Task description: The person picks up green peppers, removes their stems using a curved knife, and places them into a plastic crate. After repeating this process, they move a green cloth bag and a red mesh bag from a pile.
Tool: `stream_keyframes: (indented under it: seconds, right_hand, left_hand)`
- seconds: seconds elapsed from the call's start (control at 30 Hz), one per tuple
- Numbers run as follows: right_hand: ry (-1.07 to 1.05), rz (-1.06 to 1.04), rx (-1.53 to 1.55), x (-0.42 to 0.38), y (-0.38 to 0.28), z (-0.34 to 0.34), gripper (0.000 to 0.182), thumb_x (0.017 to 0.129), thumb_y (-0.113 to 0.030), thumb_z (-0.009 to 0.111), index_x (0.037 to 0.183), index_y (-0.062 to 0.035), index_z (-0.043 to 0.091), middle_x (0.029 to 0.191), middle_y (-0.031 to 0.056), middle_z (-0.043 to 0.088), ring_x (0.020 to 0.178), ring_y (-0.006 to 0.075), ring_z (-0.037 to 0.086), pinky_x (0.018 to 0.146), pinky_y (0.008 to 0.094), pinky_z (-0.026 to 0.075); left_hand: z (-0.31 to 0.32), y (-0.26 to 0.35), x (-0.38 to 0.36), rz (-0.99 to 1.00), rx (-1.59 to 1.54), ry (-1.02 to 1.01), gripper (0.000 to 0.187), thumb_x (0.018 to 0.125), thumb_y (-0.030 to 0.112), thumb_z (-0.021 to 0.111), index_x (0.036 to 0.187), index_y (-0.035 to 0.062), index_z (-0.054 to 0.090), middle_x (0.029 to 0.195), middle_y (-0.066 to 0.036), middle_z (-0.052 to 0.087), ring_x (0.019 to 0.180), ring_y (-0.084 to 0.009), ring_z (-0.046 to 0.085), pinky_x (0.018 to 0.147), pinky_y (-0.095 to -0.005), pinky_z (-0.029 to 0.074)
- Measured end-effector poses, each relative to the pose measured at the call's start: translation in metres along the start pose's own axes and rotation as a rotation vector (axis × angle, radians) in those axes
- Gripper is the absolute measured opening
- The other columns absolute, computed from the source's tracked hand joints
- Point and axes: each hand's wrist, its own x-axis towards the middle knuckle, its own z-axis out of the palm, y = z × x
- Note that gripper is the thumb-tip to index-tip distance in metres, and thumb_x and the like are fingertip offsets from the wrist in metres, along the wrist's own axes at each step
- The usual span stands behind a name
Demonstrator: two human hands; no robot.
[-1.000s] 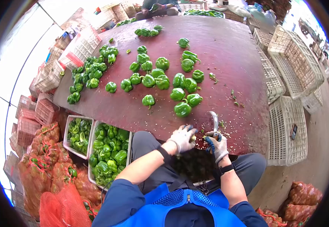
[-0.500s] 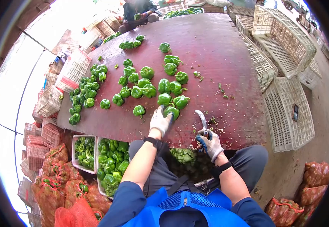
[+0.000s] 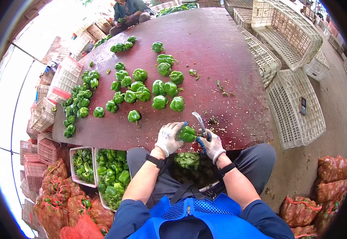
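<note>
A green bell pepper [image 3: 187,134] is gripped in my left hand [image 3: 170,138], just above the table's near edge. My right hand [image 3: 213,146] is closed round the handle of a curved knife [image 3: 199,122], its blade pointing up and away from me. The right fingertips come up against the pepper's right side. Both hands wear white gloves with blue on the fingers. Beyond them, several bell peppers [image 3: 143,94] lie loose on the red table [image 3: 237,115]. White seeds and green scraps are scattered near the knife.
Below the table's edge at left stand crates of peppers [image 3: 113,175]. Red mesh sacks [image 3: 56,207] lie beside them, with more sacks [image 3: 335,179] at right. A phone [image 3: 303,106] rests on a plastic crate [image 3: 297,131]. Another person [image 3: 130,14] sits at the far end.
My left hand has picked up the nearest pepper and brought it toward me, beside the knife hand. The view has shifted slightly, so the table appears farther left and higher.
</note>
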Motion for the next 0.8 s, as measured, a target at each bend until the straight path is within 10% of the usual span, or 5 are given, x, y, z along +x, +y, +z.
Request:
stream_keyframes:
  seconds: [0.1, 0.3, 0.6, 0.8]
  right_hand:
    - [-0.047, 0.031, -0.120, 0.003, 0.009, -0.001, 0.036, 0.086, -0.025, 0.072, 0.114, -0.0038, 0.066, 0.095, 0.0130, 0.071, 0.086, 0.0220, 0.067, 0.080, 0.0349, 0.052]
    - [-0.065, 0.022, -0.230, -0.003, 0.001, -0.006, 0.033, 0.086, -0.026, 0.071, 0.110, -0.0044, 0.066, 0.094, 0.0157, 0.071, 0.085, 0.0277, 0.067, 0.078, 0.0376, 0.052]
    - [-0.024, -0.099, -0.374, -0.005, -0.001, -0.015, 0.032, 0.085, -0.026, 0.069, 0.106, -0.0028, 0.065, 0.084, 0.0166, 0.067, 0.076, 0.0295, 0.064, 0.073, 0.0402, 0.051]
    - [-0.156, 0.014, -0.502, -0.010, -0.009, -0.022, 0.039, 0.086, -0.025, 0.064, 0.120, -0.0042, 0.061, 0.107, 0.0223, 0.068, 0.103, 0.0402, 0.064, 0.088, 0.0444, 0.051]
  left_hand:
    - [0.016, -0.003, 0.001, 0.059, -0.089, 0.084, 0.064, 0.062, 0.007, 0.078, 0.123, 0.0049, 0.061, 0.122, -0.011, 0.064, 0.107, -0.0298, 0.063, 0.095, -0.0411, 0.050]
    - [0.072, -0.017, -0.007, -0.530, -1.271, 0.174, 0.050, 0.075, -0.007, 0.074, 0.122, 0.0002, 0.059, 0.112, -0.007, 0.066, 0.101, -0.0154, 0.064, 0.090, -0.0308, 0.054]
    - [0.073, -0.003, -0.007, -0.549, -1.150, 0.264, 0.046, 0.071, -0.009, 0.075, 0.115, 0.0004, 0.062, 0.102, -0.005, 0.068, 0.088, -0.0117, 0.063, 0.080, -0.0282, 0.055]
    - [0.071, 0.009, -0.008, -0.490, -1.037, 0.308, 0.045, 0.070, -0.010, 0.074, 0.112, 0.0003, 0.063, 0.101, -0.005, 0.068, 0.087, -0.0118, 0.063, 0.080, -0.0286, 0.055]
